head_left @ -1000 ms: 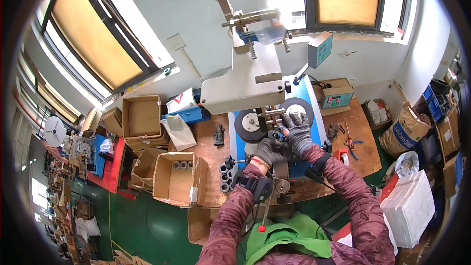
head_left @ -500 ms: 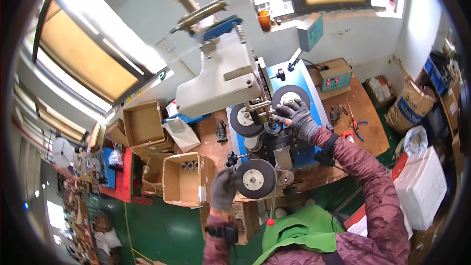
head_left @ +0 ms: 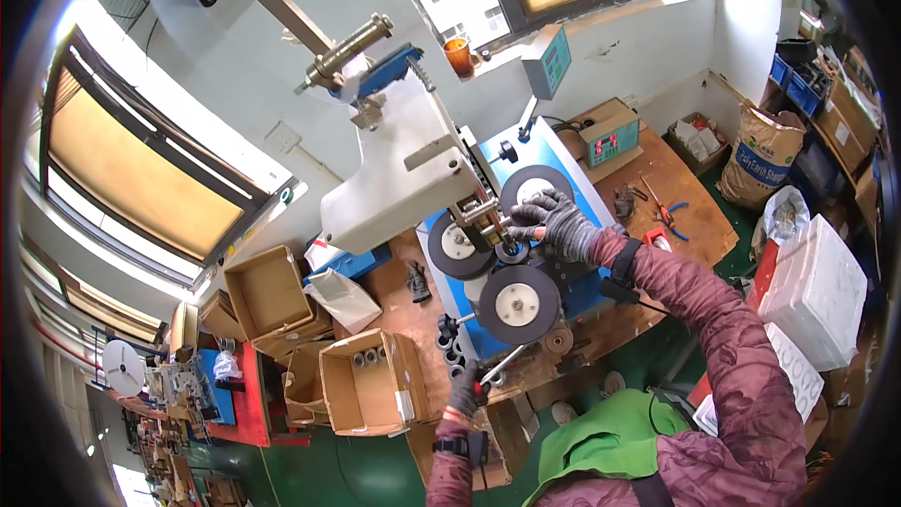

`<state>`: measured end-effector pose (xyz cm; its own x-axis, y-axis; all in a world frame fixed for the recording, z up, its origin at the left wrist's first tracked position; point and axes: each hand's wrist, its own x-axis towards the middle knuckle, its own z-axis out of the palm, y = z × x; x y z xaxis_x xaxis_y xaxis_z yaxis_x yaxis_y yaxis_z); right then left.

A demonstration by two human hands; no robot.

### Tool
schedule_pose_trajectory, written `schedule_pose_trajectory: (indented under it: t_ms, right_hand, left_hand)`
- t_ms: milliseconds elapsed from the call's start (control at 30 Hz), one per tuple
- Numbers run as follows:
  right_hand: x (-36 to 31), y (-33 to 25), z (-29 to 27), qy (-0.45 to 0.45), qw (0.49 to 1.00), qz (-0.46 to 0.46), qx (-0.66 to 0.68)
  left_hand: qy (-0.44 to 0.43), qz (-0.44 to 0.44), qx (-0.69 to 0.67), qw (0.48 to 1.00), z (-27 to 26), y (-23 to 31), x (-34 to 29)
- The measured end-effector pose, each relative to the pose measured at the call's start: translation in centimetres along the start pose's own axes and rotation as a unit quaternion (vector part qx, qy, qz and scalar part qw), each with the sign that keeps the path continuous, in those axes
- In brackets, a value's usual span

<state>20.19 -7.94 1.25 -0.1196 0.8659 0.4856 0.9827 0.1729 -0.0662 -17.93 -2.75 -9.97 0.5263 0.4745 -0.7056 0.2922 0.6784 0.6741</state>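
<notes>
At the table's front edge, my left hand [head_left: 464,389] in a grey glove is closed around the red-knobbed end of a metal lever [head_left: 505,366]. The lever runs up to a machine with three dark wheels: the front wheel [head_left: 519,304], the left wheel [head_left: 458,242] and the far wheel [head_left: 535,190]. My right hand [head_left: 565,227], also gloved, reaches over the machine beside the far wheel. Its fingers are apart at the small round spindle [head_left: 511,251] between the wheels. I see nothing held in them. Several metal rings [head_left: 450,343] stand left of the front wheel.
An open cardboard box [head_left: 371,380] with several rings stands on the left. A pale machine head [head_left: 399,169] overhangs the wheels. A control box [head_left: 610,143], pliers [head_left: 671,218] and a dark glove [head_left: 417,282] lie on the table [head_left: 699,197]. White foam boxes [head_left: 815,286] stand at right.
My left hand has moved from beside the front wheel onto the lever's knob. The lever has swung left, and the front wheel has shifted inward toward the spindle. My right hand stays near the spindle.
</notes>
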Motion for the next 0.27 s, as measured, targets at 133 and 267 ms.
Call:
schedule_pose_trajectory:
  t_ms: [133,267]
  right_hand:
    - [2.1,-1.9,0.4,-0.011,1.000,-0.002,0.024]
    - [1.3,-2.6,-0.7,-0.048,0.998,0.027,0.031]
  left_hand:
    - [-0.026,0.150,0.321,0.935,-10.0,-0.8,8.5]
    - [-0.027,0.224,0.465,0.856,-11.4,-1.4,13.2]
